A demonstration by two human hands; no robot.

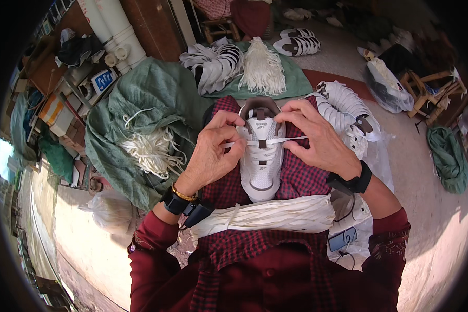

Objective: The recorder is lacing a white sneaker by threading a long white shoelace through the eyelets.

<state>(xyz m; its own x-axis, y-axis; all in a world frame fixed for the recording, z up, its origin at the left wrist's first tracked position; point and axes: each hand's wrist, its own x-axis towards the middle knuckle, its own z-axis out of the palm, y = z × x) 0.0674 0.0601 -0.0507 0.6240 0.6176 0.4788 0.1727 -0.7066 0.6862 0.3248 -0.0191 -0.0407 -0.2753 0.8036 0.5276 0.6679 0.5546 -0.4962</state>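
A white sneaker (261, 166) with a brown collar lies on my lap, its toe toward me and its tongue upright. White shoelace (281, 139) crosses its lower eyelets and runs out to both sides. My left hand (218, 148) is at the shoe's left edge, thumb and fingers pinched by the lace. On the other side, my right hand (320, 136) pinches the lace end between thumb and fingers, other fingertips touching the collar. Across my lap, nearer to me, lies a tied bundle of white laces (265, 216).
Green cloth (140, 96) at the left holds a heap of white laces (155, 151). Beyond my knees are stacked shoes (216, 62) and a lace bundle (262, 67). More shoes (348, 106) stand at the right, above a phone (343, 238). Someone sits on a chair (218, 28) at the back.
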